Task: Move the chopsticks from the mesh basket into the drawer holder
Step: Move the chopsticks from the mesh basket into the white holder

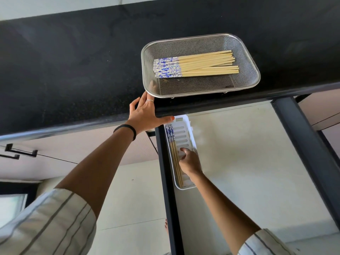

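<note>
A steel mesh basket sits on the black countertop and holds several bamboo chopsticks with blue-and-white patterned ends, lying side by side. My left hand holds the basket's near left corner, fingers hooked over the rim and showing through the mesh, thumb spread along the counter edge. Below, a white slotted drawer holder lies in the open drawer. A few chopsticks in the holder lie along its left side. My right hand is inside the holder, fingers curled on the middle of those chopsticks.
The open drawer has a pale floor and dark side rails. The black countertop overhangs the drawer's back end. Cabinet fronts with dark handles are at the left. A pale tiled floor lies below.
</note>
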